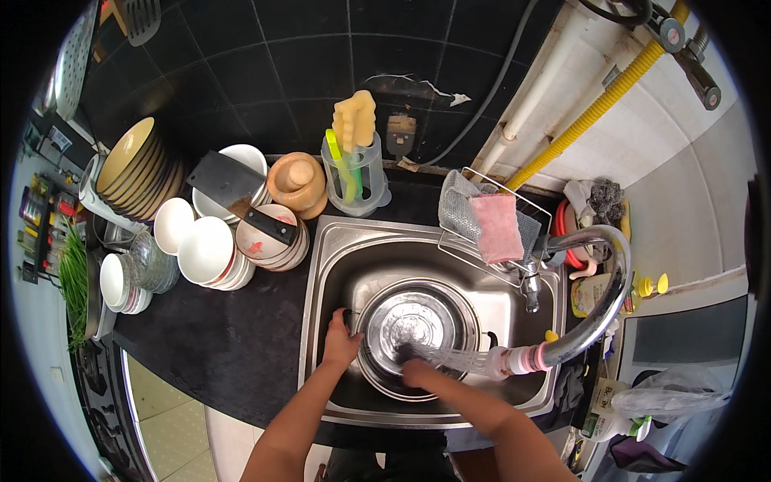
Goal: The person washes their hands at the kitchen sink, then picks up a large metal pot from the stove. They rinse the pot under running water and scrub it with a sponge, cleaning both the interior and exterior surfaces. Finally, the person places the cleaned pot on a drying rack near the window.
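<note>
A round stainless steel pot (474, 328) with black side handles sits in the sink (514, 301). My left hand (343, 344) is closed on its left side, at the handle and rim. Inside the pot, my right hand (419, 373) presses a dark scrubber (406, 352) against the metal; motion and spray blur its fingers and the scrubber's exact kind. Water runs sideways from the curved faucet's pink-and-white nozzle (518, 361) into the pot, across my right hand.
Left of the sink stand stacked white bowls (206, 251), a cleaver (222, 181) lying over dishes, and a wooden mortar (297, 181). Behind it is a clear utensil holder (365, 189). A wire rack (474, 253) with a pink sponge cloth (496, 227) hangs at the back right; the faucet (617, 281) arches over the right side.
</note>
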`<state>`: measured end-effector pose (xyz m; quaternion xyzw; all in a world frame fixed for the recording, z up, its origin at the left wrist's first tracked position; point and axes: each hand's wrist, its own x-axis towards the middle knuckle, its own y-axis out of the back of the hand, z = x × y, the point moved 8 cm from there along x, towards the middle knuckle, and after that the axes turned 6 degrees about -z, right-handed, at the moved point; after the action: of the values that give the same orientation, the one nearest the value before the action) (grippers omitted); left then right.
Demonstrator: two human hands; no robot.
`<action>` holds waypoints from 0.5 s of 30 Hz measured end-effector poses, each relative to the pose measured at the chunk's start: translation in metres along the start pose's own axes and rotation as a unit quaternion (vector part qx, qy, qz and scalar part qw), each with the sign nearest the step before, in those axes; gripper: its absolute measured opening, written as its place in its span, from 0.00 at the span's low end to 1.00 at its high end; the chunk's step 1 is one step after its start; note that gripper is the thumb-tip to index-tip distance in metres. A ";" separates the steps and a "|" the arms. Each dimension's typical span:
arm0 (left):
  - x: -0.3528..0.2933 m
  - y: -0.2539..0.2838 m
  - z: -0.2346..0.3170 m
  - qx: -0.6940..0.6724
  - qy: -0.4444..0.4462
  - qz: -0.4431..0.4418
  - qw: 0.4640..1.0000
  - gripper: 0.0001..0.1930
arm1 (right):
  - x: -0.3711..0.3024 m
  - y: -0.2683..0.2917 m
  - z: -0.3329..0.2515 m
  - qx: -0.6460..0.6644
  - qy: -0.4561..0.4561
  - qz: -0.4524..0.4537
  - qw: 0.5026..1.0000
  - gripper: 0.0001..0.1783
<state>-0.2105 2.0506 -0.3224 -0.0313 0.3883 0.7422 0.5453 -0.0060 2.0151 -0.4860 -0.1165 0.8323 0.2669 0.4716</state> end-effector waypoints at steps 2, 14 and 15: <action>-0.001 0.002 0.000 0.002 0.003 0.002 1.000 0.35 | -0.001 0.029 -0.060 -0.085 0.101 0.123 0.984 0.18; -0.005 -0.001 0.002 0.005 -0.002 0.012 1.000 0.36 | -0.036 0.034 0.053 0.053 -0.057 0.205 0.976 0.34; -0.006 -0.001 0.002 0.007 0.005 0.012 1.000 0.36 | -0.029 0.009 0.042 0.053 -0.027 0.114 0.992 0.35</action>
<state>-0.2065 2.0470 -0.3192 -0.0262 0.3963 0.7459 0.5346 0.0353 2.0443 -0.4754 0.0118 0.8401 0.2777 0.4657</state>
